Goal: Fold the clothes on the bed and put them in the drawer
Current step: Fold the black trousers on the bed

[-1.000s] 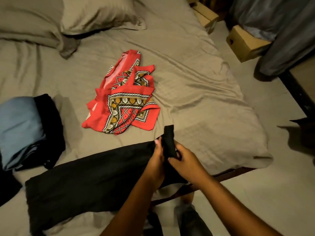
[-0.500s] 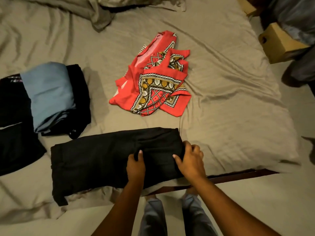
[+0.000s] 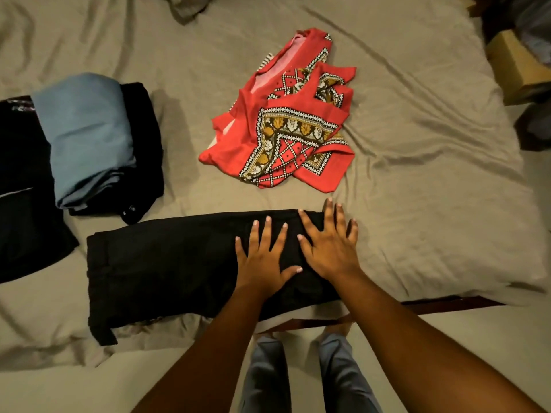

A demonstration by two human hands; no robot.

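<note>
A black garment [image 3: 167,263] lies folded lengthwise along the near edge of the bed [image 3: 417,204]. My left hand [image 3: 264,259] and my right hand [image 3: 331,247] rest flat on its right end, fingers spread, holding nothing. Beyond them a red patterned garment [image 3: 283,126] lies crumpled in the middle of the bed. At the left a folded blue garment [image 3: 86,135] sits on a folded black one [image 3: 146,150]. More dark clothing [image 3: 24,204] lies at the far left edge.
The bed's grey sheet is wrinkled, and its wooden frame [image 3: 432,302] shows at the near right. A cardboard box [image 3: 515,67] stands on the floor to the right. My legs [image 3: 298,380] are close to the bed edge.
The right end of the black garment, held up a second ago, has been folded over and laid down. Both hands went from gripping it to pressing flat on it.
</note>
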